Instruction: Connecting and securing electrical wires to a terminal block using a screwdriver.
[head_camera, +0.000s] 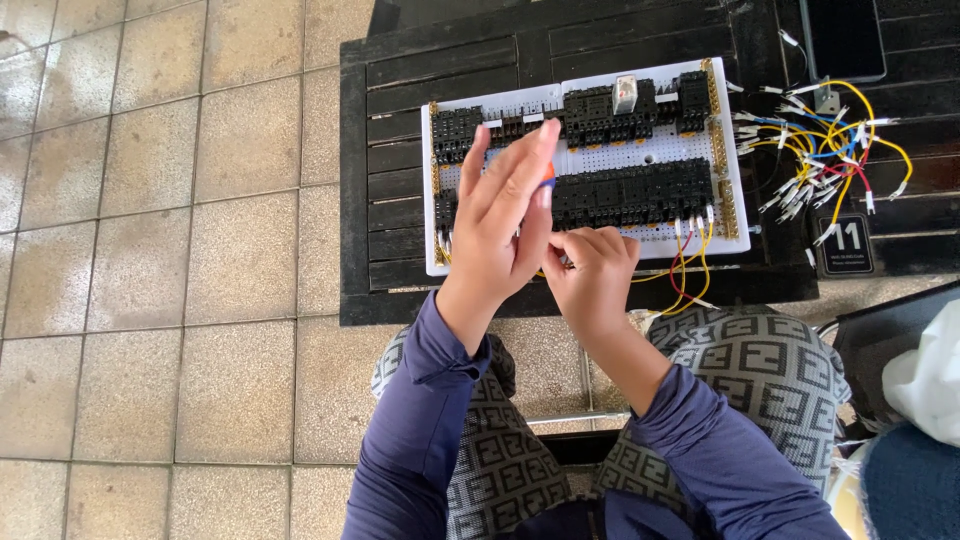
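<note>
the left hand (505, 215) is raised over the white perforated board (600, 160) on the black slatted table (400, 70), its grip loose, fingers spread, a small orange-tipped tool (547, 173) peeking past them; whether it is truly held i cannot tell. this looks like wiring work at the board's near edge. the right hand (592, 265) pinches shut on something there, hidden, beside the yellow and red wires (690, 268).

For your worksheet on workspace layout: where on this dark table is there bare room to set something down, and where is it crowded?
Bare slats lie left of the white board, along the table's left edge. Right of the board, loose wires crowd it. The hands cover the board's near edge.
</note>
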